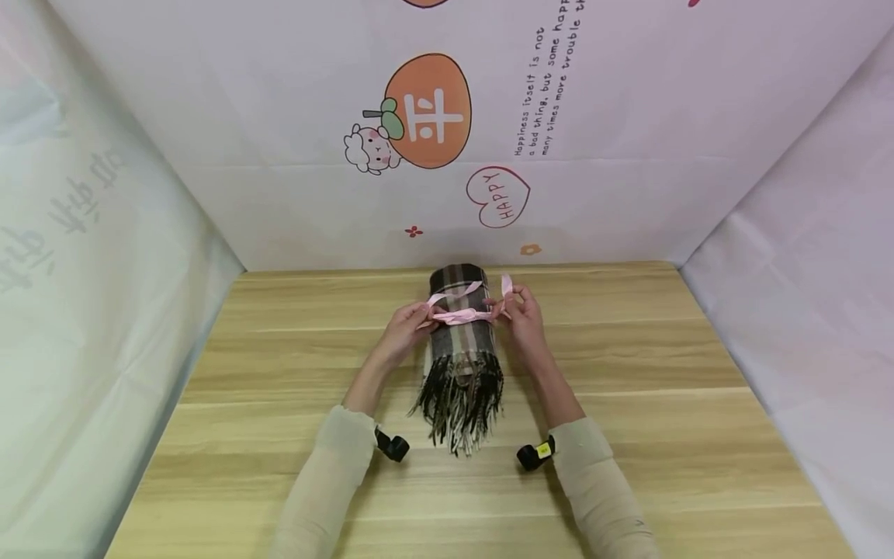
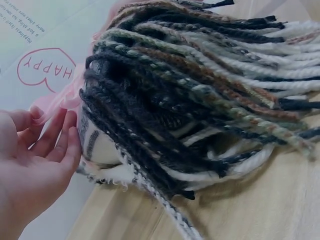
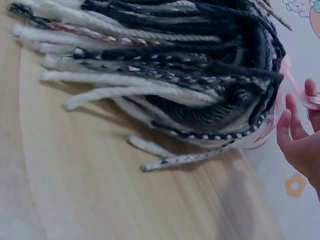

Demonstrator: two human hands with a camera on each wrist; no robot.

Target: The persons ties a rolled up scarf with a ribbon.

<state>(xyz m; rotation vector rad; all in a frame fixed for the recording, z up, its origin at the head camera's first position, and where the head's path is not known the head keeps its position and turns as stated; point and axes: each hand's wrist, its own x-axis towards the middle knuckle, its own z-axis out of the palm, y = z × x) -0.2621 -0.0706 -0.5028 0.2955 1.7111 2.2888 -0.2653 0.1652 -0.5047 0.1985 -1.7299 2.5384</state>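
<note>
A rolled plaid scarf [image 1: 457,341] in black, grey, cream and brown lies lengthwise on the table, its twisted fringe [image 2: 165,95] spread toward the person. A pink ribbon [image 1: 462,316] crosses its middle, gathered into a knot on top. On the left side, my left hand [image 1: 405,330] pinches the ribbon between thumb and finger, the other fingers beside the roll. My right hand [image 1: 525,320] grips the other ribbon part at the right, and a loose pink end sticks up above its fingers. In the right wrist view, that hand [image 3: 302,142] is cut off by the frame edge.
The wooden table [image 1: 279,404] ends at a white printed backdrop [image 1: 314,217] just behind the scarf. White sheets hang on both sides. A black wrist camera [image 1: 393,446] sits by the left sleeve, another camera [image 1: 534,456] by the right sleeve.
</note>
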